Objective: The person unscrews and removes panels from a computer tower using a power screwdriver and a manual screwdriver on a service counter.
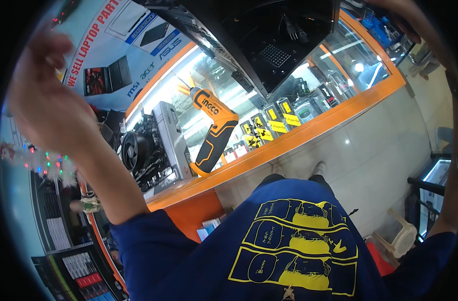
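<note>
My left hand (48, 95) is raised at the upper left, in front of a banner, its fingertips smeared by motion. High at the right rim, my right hand (402, 17) is only partly in view, and its grip cannot be made out. Neither hand visibly touches anything on the counter. An orange and black cordless screwdriver (215, 128) lies on the glass top. Behind it stands a black computer case (254, 60), with a black power plug (295, 34) on its dark panel. Left of the screwdriver are a grey box (168, 133) and a motherboard with a round black fan (134, 150).
The glass display counter (334, 118) has an orange frame and holds several yellow-and-black packages (276, 120). A laptop banner (123, 55) hangs behind it. Shelves with boxes (78, 266) and a lit white Christmas tree (53, 160) are at left. A pale plastic stool (402, 236) stands at right.
</note>
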A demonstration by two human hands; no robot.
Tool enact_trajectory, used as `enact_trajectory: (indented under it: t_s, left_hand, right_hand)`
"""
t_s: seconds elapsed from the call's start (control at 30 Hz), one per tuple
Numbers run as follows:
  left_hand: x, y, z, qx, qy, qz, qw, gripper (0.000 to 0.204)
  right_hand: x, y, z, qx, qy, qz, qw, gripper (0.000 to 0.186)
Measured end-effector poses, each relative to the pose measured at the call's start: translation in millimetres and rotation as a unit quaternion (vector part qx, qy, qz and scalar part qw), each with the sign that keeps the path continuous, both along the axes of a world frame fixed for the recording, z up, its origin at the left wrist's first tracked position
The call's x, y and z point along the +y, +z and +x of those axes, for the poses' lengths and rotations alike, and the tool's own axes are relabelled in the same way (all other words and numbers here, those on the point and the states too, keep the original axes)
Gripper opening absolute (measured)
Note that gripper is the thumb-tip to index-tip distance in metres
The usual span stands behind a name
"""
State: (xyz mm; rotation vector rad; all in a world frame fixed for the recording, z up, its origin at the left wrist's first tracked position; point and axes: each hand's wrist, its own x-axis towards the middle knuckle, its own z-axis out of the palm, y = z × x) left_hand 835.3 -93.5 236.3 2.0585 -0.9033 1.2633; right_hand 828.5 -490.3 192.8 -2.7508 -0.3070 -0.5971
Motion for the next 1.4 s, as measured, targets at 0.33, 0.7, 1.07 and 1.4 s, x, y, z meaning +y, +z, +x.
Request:
enact_trajectory:
  t_s: [0.33, 0.7, 1.07, 1.4]
  left_hand:
    - [-53, -194, -78, 0.396, 0.103, 0.257, 0.876, 0.017]
    - [-68, -215, -58, 0.372, 0.128, 0.303, 0.868, 0.015]
    - [-78, -215, -56, 0.414, 0.125, 0.292, 0.853, 0.007]
    - [-77, -215, -43, 0.412, 0.087, 0.279, 0.863, 0.012]
  right_hand:
    - [-5, -16, 39, 0.141, 0.073, 0.122, 0.980, 0.043]
    - [-20, 0, 37, 0.223, 0.031, 0.216, 0.950, 0.038]
    - [-16, 20, 32, 0.355, -0.010, 0.375, 0.856, 0.031]
    - [-11, 21, 21, 0.284, 0.007, 0.320, 0.904, 0.035]
